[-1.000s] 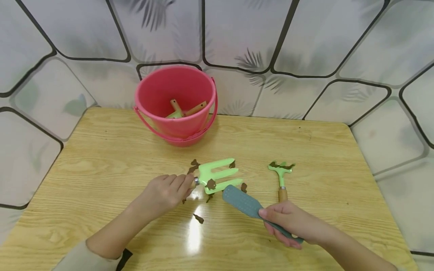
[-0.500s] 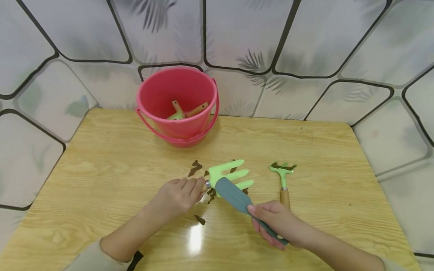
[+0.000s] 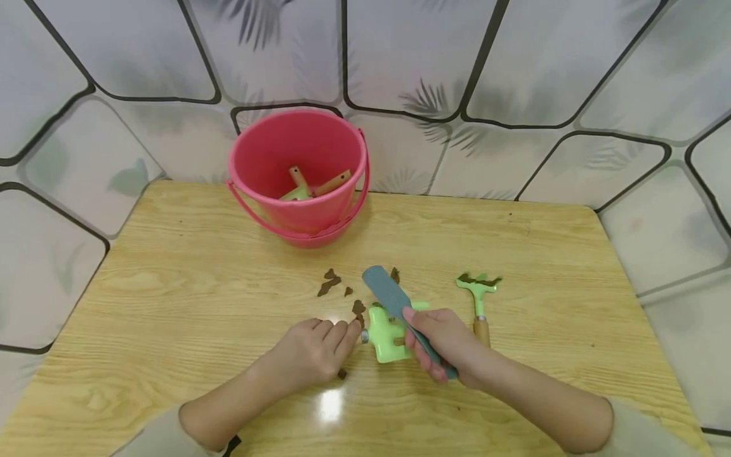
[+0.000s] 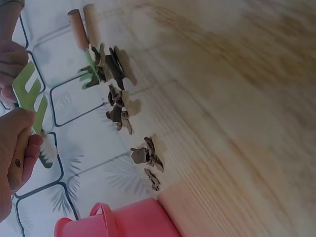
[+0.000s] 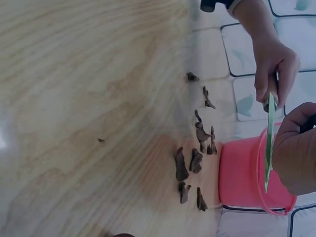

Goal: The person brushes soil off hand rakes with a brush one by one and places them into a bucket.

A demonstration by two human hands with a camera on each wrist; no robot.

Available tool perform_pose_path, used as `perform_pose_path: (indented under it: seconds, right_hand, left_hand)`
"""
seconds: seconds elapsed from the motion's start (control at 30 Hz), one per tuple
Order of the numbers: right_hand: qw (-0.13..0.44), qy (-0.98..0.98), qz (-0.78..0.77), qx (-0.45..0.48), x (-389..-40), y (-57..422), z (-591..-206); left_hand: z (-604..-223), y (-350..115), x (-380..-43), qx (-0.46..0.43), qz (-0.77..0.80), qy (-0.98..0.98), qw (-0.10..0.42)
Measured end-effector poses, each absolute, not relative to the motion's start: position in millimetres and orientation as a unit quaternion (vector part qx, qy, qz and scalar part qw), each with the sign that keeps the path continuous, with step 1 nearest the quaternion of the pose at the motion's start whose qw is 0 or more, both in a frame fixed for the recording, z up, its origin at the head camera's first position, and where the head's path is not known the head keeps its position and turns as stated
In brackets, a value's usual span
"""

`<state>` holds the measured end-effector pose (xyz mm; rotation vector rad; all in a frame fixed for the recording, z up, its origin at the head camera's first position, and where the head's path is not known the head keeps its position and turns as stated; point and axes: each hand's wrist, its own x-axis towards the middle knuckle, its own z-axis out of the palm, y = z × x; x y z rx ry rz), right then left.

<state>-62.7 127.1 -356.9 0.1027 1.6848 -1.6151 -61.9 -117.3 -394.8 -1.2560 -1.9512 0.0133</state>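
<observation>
My left hand (image 3: 316, 349) grips a green hand fork (image 3: 384, 336) by its wooden handle (image 4: 19, 160); the fork is raised off the table. My right hand (image 3: 445, 343) holds a grey-blue brush (image 3: 388, 291) by its handle, across the fork's tines in the head view. Pale bristles (image 4: 48, 152) show on the brush's underside in the left wrist view. Seen edge-on in the right wrist view, the fork (image 5: 269, 143) lies between both hands. Brown clods (image 3: 329, 284) lie on the table around the fork. Part of the tines is hidden by the brush and right hand.
A pink bucket (image 3: 299, 212) with wooden-handled tools inside stands at the back left of the wooden table (image 3: 171, 285). To the right lies a small green rake (image 3: 478, 304) with brown clods on its head. A patterned wall (image 3: 400, 57) borders the table's back.
Both hands have shifted: the fork moved right and nearer the front edge, while the brush went left and now crosses it. More brown clods show on the table where the fork was.
</observation>
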Motion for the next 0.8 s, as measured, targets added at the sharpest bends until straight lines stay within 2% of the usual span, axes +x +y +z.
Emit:
perform_pose_path:
  seconds: [0.27,0.8]
  right_hand:
    - [0.383,0.668,-0.637,0.04,-67.7,134.3,-343.4]
    - [0.432,0.642,-0.633,-0.028,-55.1,176.9,-329.7]
  left_hand:
    - [-392.6,-120.3,-63.5,-0.494,-0.015,-0.771,0.402]
    - [-389.9,-138.6,-65.9,-0.468,-0.024,-0.787,0.402]
